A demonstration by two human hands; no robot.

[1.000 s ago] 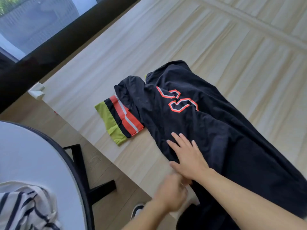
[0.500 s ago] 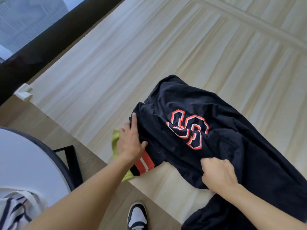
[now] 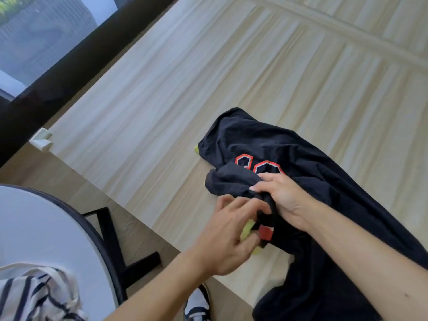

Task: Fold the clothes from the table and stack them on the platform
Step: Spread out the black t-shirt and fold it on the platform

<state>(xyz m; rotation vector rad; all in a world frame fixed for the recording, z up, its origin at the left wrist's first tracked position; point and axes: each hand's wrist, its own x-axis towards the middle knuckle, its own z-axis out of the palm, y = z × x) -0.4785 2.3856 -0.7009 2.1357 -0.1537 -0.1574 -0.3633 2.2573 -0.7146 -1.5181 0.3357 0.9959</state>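
Observation:
A black garment (image 3: 324, 181) with orange-outlined numbers lies on the pale wooden platform (image 3: 185, 100), its lower part hanging over the near edge. My right hand (image 3: 281, 198) grips a bunched fold of this black cloth near the numbers. My left hand (image 3: 228, 237) is just beside it, fingers curled on the yellow-green cuff (image 3: 246, 231) of the garment's striped trim, where a red patch (image 3: 266, 232) shows. A sliver of yellow-green (image 3: 196, 149) peeks out from under the far edge of the black cloth.
A round white table (image 3: 46, 228) with a dark rim stands at lower left, holding a striped black-and-white garment (image 3: 34, 295). Black table legs (image 3: 115, 246) and my shoe (image 3: 199, 304) are on the floor. A dark window frame (image 3: 69, 56) runs along the platform's far side.
My left hand left the sleeve's end and moved right to the cuff. My right hand rose and bunched the black cloth over the numbers, which are now partly covered.

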